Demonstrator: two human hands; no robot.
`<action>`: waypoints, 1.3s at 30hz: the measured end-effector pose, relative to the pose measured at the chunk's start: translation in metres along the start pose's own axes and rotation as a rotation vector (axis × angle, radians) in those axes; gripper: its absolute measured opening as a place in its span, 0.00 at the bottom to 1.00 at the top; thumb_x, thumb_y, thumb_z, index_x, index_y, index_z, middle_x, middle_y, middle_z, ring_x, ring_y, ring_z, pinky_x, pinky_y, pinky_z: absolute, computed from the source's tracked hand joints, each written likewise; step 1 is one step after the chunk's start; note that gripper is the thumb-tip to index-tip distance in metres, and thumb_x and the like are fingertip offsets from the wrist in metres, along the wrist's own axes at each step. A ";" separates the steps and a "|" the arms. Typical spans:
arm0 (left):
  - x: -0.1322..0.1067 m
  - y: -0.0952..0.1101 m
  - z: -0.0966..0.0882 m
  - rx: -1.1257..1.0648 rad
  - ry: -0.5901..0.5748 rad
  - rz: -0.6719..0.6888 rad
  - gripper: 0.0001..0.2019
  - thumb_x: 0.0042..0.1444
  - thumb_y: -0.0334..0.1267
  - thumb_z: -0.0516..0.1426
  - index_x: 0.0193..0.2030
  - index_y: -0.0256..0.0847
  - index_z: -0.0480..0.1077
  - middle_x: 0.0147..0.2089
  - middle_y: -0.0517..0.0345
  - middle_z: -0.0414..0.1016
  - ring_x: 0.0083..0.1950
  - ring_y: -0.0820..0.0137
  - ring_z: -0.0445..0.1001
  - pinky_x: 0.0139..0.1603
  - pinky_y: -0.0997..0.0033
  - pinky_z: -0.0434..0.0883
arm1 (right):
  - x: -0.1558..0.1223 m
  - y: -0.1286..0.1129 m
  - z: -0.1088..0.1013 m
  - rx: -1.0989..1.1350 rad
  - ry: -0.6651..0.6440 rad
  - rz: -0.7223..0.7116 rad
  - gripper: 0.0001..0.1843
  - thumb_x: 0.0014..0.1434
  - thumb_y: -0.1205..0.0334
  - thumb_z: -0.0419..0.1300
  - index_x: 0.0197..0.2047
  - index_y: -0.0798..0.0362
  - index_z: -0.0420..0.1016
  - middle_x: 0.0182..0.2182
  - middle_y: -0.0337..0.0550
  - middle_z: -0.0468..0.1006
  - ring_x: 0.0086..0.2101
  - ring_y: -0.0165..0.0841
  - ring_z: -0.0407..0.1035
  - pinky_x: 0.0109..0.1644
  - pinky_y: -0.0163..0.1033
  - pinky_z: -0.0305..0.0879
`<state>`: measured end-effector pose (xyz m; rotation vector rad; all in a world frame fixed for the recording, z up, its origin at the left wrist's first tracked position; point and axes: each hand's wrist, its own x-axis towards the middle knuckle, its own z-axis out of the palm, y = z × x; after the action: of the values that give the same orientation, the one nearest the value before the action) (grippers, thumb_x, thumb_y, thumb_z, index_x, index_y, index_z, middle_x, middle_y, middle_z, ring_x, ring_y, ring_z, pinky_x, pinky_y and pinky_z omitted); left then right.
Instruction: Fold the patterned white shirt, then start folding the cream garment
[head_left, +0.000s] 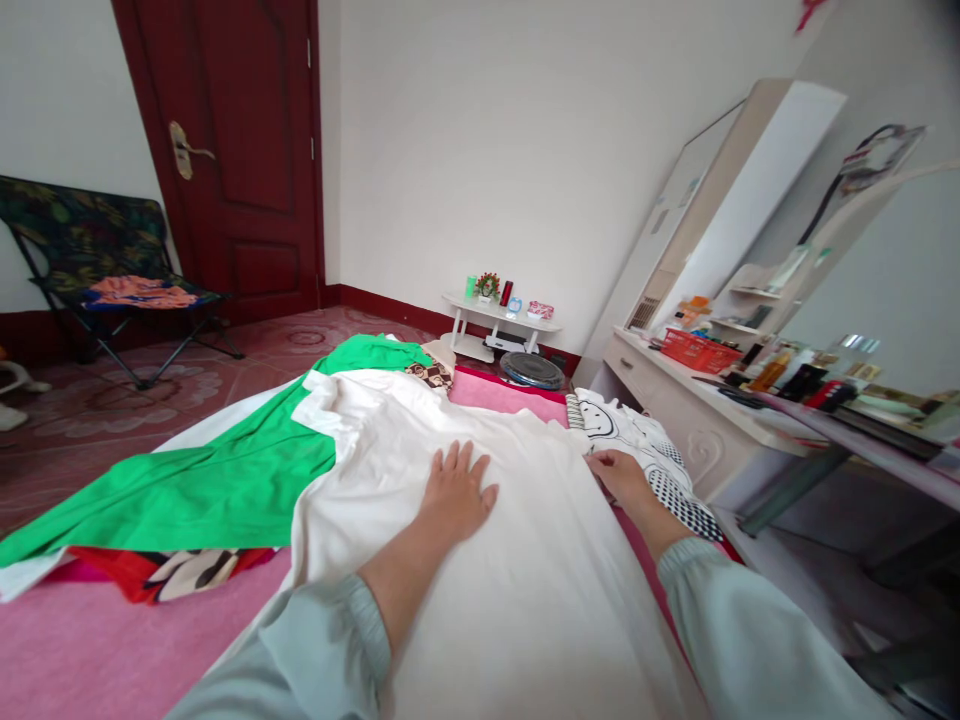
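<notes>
A white shirt [525, 570] is spread over the pink bed cover, one sleeve showing at its far left. My left hand [456, 492] lies flat on the middle of the shirt, fingers spread. At the shirt's right edge my right hand [616, 474] is closed, thumb and fingertips pinching the cloth there. Just beyond that hand lies a white garment with black drawings and checks [634, 430]. To the left, a green garment [217, 490] is partly covered by the shirt.
A pink bed cover [135, 645] shows at the lower left. Along the right stands a dressing table [697, 440] with a red basket [697, 352] and several bottles. A folding chair [90, 240] holds clothes at the left. Beyond the bed is a low white table [499, 312].
</notes>
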<state>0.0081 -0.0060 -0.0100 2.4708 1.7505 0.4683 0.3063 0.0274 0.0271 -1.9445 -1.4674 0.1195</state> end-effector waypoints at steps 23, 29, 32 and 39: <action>-0.002 0.000 0.001 0.003 0.064 0.013 0.26 0.62 0.52 0.43 0.58 0.41 0.67 0.70 0.48 0.51 0.71 0.54 0.46 0.67 0.47 0.44 | -0.085 -0.084 0.002 -0.170 -0.188 -0.857 0.13 0.57 0.73 0.49 0.40 0.50 0.71 0.37 0.43 0.76 0.39 0.33 0.70 0.43 0.36 0.63; -0.002 0.000 0.001 -0.003 0.061 0.015 0.26 0.62 0.53 0.43 0.58 0.41 0.67 0.70 0.48 0.51 0.71 0.53 0.46 0.67 0.47 0.44 | -0.046 -0.072 0.030 -0.025 -0.141 -0.331 0.28 0.52 0.53 0.62 0.55 0.55 0.66 0.51 0.52 0.70 0.48 0.41 0.68 0.50 0.44 0.65; -0.001 -0.001 0.001 -0.003 0.053 0.019 0.26 0.62 0.53 0.43 0.59 0.41 0.66 0.70 0.48 0.51 0.71 0.54 0.45 0.67 0.48 0.43 | -0.047 -0.079 0.041 0.010 -0.241 -0.362 0.30 0.50 0.51 0.63 0.56 0.52 0.67 0.51 0.49 0.71 0.48 0.39 0.68 0.50 0.43 0.64; -0.001 -0.003 0.000 -0.032 0.022 0.010 0.28 0.62 0.54 0.43 0.64 0.46 0.60 0.71 0.50 0.48 0.71 0.55 0.43 0.68 0.47 0.42 | -0.023 -0.064 -0.007 0.009 0.039 -0.332 0.10 0.51 0.57 0.58 0.34 0.52 0.77 0.32 0.41 0.78 0.35 0.36 0.71 0.41 0.37 0.63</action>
<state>0.0051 -0.0061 -0.0110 2.4636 1.7251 0.5224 0.2494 0.0125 0.0611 -1.6587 -1.7362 -0.0606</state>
